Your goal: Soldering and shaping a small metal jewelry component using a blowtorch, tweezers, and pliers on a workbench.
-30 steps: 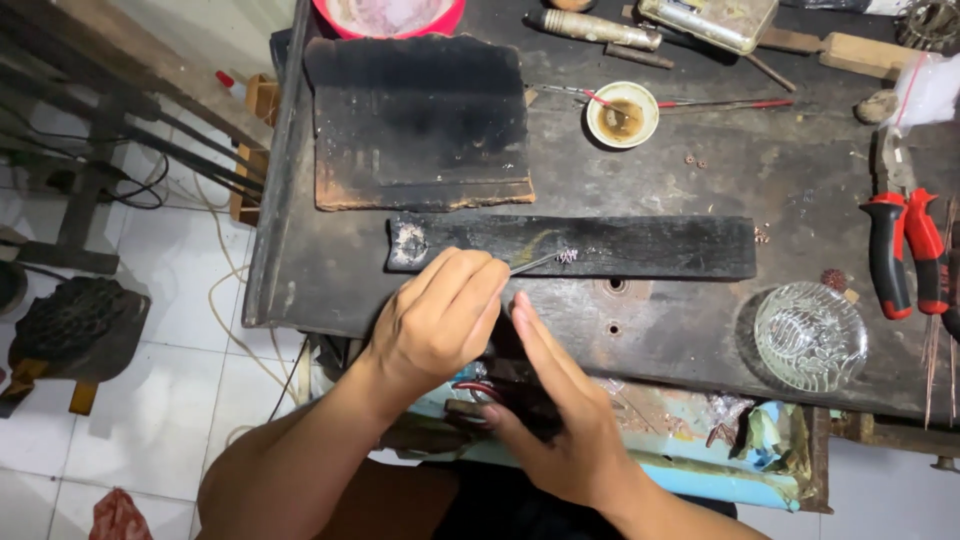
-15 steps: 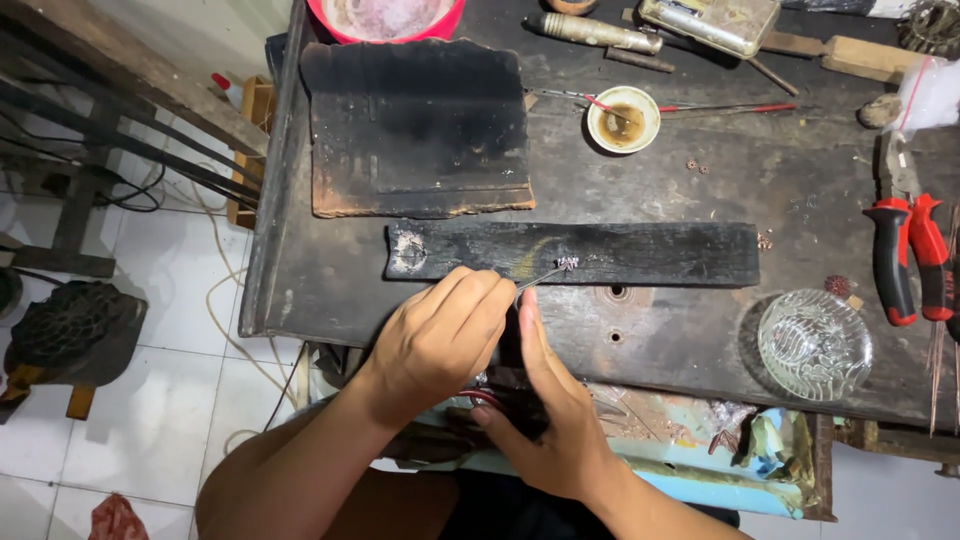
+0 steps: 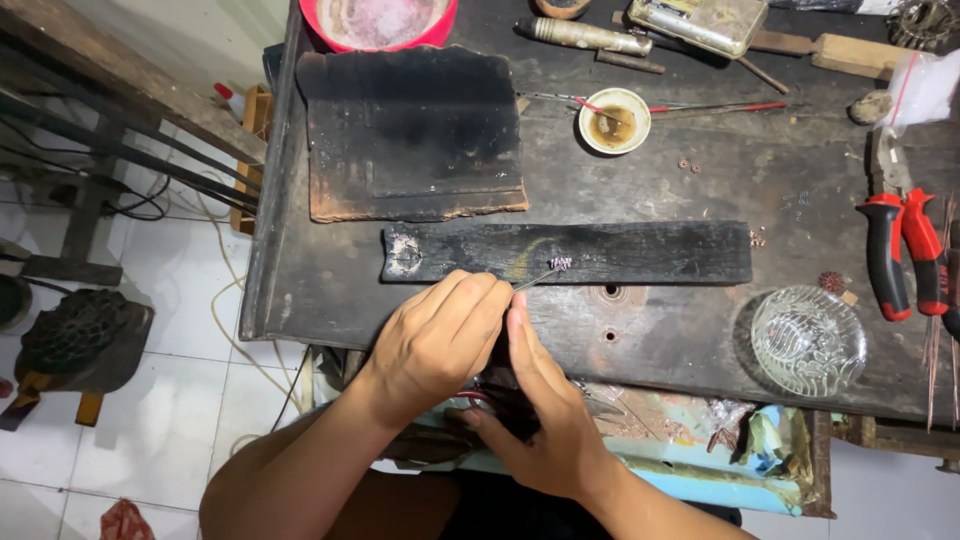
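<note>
My left hand (image 3: pixel 440 340) pinches thin metal tweezers (image 3: pixel 535 277) whose tips hold a tiny beaded metal piece (image 3: pixel 560 264) against the front edge of a long charred wooden strip (image 3: pixel 650 252). Just below and touching it, my right hand (image 3: pixel 540 410) is at the bench's front edge. One finger points up beside the left hand and the rest curl around a dark object (image 3: pixel 505 405) that is mostly hidden.
A charred board (image 3: pixel 415 130) lies behind the strip, with a red bowl (image 3: pixel 380 20) beyond it. A small white cup (image 3: pixel 614 120), a glass dish (image 3: pixel 808 340) and red-handled pliers (image 3: pixel 885 255) sit to the right. An open drawer of scraps (image 3: pixel 700 430) is under the bench edge.
My right hand has slid up closer under the left hand. The tweezers and the small piece stay at the same spot on the strip.
</note>
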